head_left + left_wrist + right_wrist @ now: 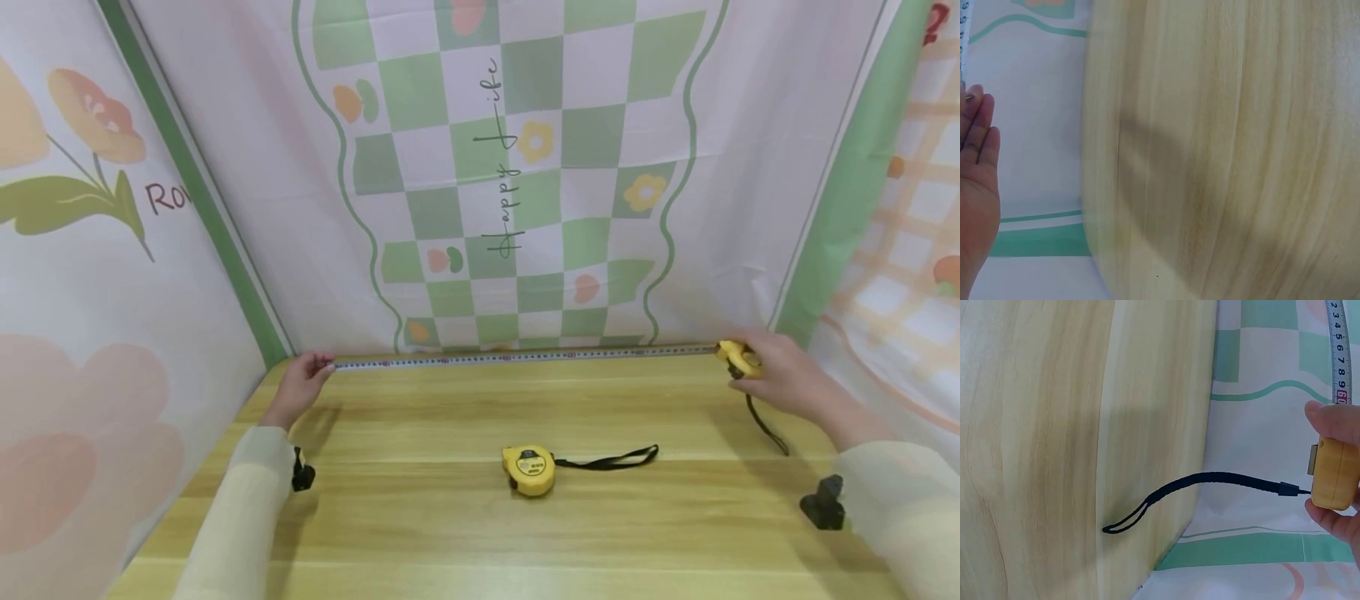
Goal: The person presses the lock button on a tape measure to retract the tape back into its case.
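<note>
Left hand (302,385) and right hand (783,379) hold one drawn-out tape measure (737,358)
Left fingers (985,115) pinch the blade's (507,358) end; the right curl round the yellow case (1335,475), the blade running between along the desk's (405,517) far edge. The case should feel light, hard and secure by its sides; the thin blade (springy, likely prone to buckle) wants a tip hold. A second tape measure (529,473) lies nearer.

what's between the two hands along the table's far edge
In the head view, an extended tape blade runs from the left hand to the yellow tape measure in the right hand.
</note>
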A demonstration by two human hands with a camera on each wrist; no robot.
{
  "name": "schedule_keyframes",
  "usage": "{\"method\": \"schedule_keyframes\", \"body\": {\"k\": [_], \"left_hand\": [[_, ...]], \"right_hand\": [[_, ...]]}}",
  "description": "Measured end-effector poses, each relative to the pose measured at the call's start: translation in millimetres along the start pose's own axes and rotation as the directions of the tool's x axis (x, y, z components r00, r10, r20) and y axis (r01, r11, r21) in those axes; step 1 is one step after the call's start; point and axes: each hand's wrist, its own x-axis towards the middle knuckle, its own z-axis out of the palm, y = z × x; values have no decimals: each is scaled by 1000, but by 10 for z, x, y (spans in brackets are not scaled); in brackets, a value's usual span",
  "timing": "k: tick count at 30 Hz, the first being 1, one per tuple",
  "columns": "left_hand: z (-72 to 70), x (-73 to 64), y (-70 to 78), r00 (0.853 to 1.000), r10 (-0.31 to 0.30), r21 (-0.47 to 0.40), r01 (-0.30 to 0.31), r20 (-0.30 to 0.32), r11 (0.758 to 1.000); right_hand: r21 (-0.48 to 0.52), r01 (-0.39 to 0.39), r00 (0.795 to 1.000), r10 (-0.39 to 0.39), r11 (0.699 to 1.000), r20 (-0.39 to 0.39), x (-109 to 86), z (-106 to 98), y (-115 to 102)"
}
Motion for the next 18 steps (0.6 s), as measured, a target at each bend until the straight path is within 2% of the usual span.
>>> {"method": "schedule_keyframes", "body": {"k": [9, 18], "left_hand": [[16, 16, 27, 1000, 13, 18, -13, 5, 1000], [53, 22, 79, 1000, 25, 10, -25, 14, 1000]], "right_hand": [[5, -21, 1000, 21, 1000, -16, -13, -2, 65], [5, -18, 999, 18, 1000, -39, -28, -16, 29]]}}
